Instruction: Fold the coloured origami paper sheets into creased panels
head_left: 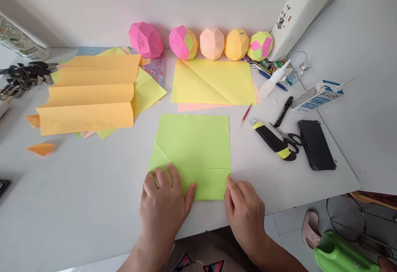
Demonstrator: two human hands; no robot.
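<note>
A sheet of light green paper lies in front of me, with a crease running across its lower part and a short slanting crease at its left. My left hand rests on the lower left of the sheet, fingers apart and thumb stretched out to the right. At the lower right edge, my right hand pinches the green paper between thumb and forefinger. Its other fingers are curled under and partly hidden. Beyond the sheet lie a creased yellow sheet and a pink sheet beneath it.
Several faceted paper balls, one pink, line the wall. Pleated orange paper covers other sheets at left. To the right are a utility knife, scissors, a marker, a phone, a drink carton and a glue bottle.
</note>
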